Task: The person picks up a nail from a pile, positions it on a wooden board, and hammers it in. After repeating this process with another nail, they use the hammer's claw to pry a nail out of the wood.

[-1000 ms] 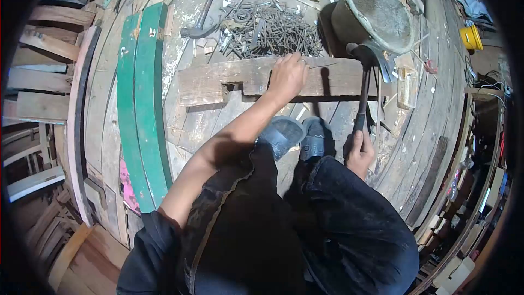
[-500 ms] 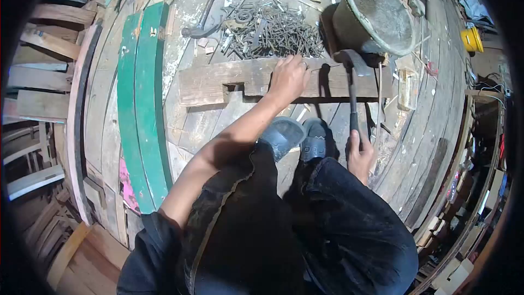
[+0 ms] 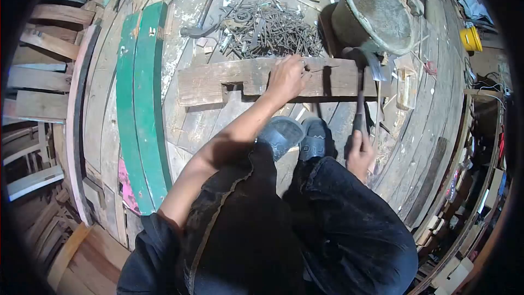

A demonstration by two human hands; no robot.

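Note:
My right hand (image 3: 361,155) is wrapped round the handle of a hammer (image 3: 360,93), whose metal head is up over the right end of a thick wooden beam (image 3: 207,83). The beam lies crosswise on the floor and has a notch cut in its near edge. My left hand (image 3: 286,80) rests on the beam's middle with fingers curled together; what they pinch, if anything, is too small to make out. Just beyond the beam spreads a pile of nails (image 3: 273,30).
A worn bucket (image 3: 374,13) stands behind the beam's right end. Another hammer (image 3: 210,5) lies left of the nails. Two green planks (image 3: 144,104) lie at the left. Dark sandals (image 3: 313,139) are on the feet before the beam.
The hammer's head has moved slightly right and its handle is more upright. My left hand has shifted slightly left, its fingers still curled on the beam.

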